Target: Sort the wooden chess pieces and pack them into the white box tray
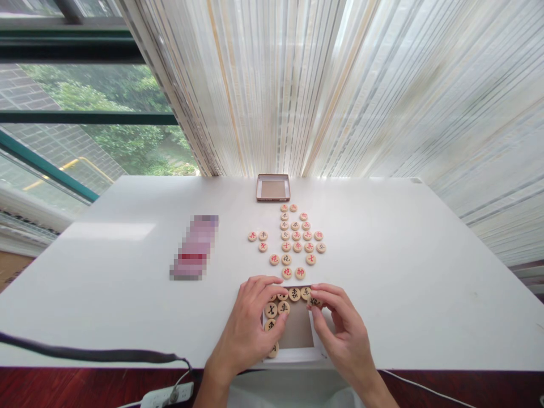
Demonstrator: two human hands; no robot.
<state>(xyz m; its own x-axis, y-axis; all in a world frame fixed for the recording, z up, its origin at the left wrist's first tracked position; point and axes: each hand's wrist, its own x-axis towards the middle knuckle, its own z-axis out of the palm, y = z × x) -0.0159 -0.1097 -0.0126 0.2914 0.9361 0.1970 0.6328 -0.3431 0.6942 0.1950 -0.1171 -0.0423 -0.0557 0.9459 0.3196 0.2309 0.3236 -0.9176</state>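
A shallow box tray [297, 331] with a brown floor lies at the table's near edge, holding several round wooden chess pieces [277, 309] marked in black along its far and left sides. My left hand [249, 326] rests over the tray's left part, fingers curled onto the pieces there. At the tray's right side my right hand [342, 328] has its fingertips pinched on a black-marked piece [315, 301] by the far right corner. Beyond the tray, several more pieces [296, 241], marked in red or black, lie loose on the white table [382, 272].
A second small box part [273, 187] with a brown inside sits at the table's far middle. A pinkish blurred flat item [196, 247] lies to the left. A dark cable [85, 354] crosses the near left edge towards a power strip [168, 395]. Striped curtains hang behind.
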